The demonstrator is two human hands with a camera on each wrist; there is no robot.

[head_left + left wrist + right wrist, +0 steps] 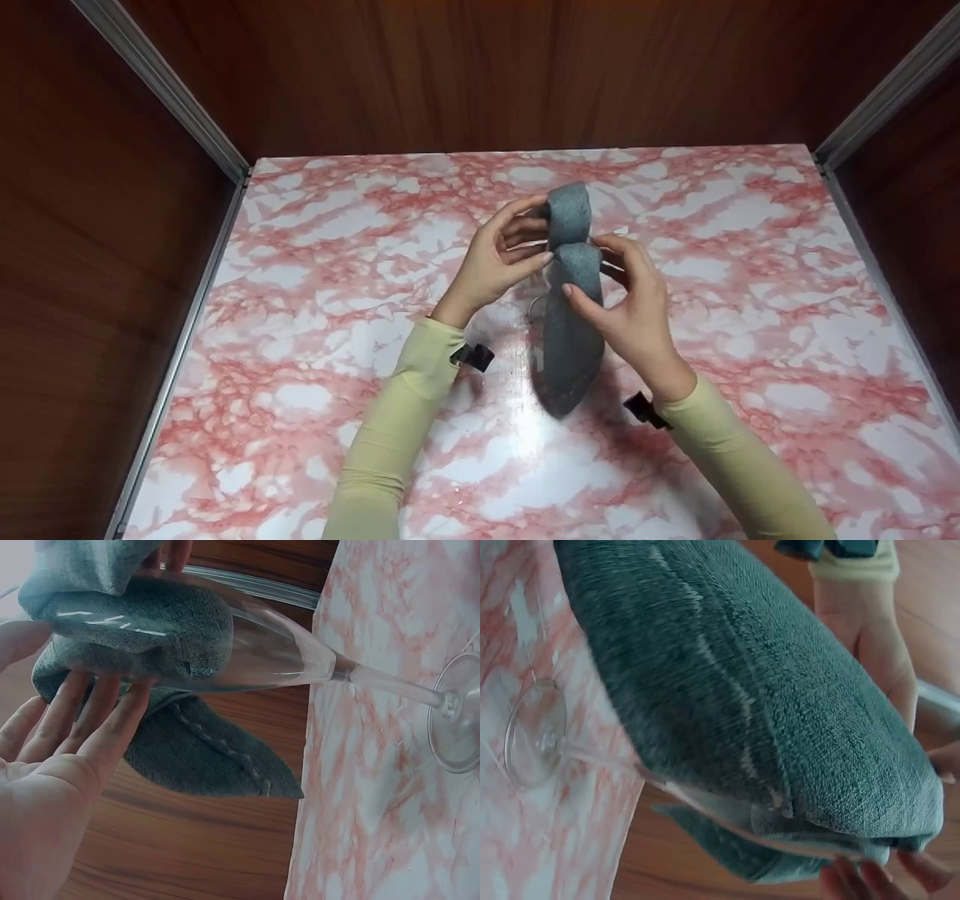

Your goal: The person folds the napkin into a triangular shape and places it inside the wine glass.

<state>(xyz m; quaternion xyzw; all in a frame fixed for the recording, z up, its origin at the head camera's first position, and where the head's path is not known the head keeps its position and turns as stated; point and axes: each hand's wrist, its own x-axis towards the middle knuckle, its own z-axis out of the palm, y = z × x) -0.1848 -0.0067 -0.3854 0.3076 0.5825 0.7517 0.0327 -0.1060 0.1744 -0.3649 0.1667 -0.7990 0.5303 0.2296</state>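
A clear champagne flute [281, 652] stands upright, its foot [536, 733] on the marbled table. A grey-green cloth [574, 337] is stuffed into its bowl, folds over the rim, and hangs outside in flaps. My left hand [491, 259] holds the bowl near the rim from the left, thumb on the near side and fingers beyond. From the right, my right hand [637, 311] pinches the folded cloth near the top, thumb in front and fingers behind. In the head view the cloth hides most of the glass.
The red and white marbled tabletop [315, 337] spreads all around the glass. Dark wooden panels [450, 75] wall it at the back and both sides, with metal strips [172, 90] along the corners. Black wrist mounts [476, 357] sit at the yellow sleeves [394, 420].
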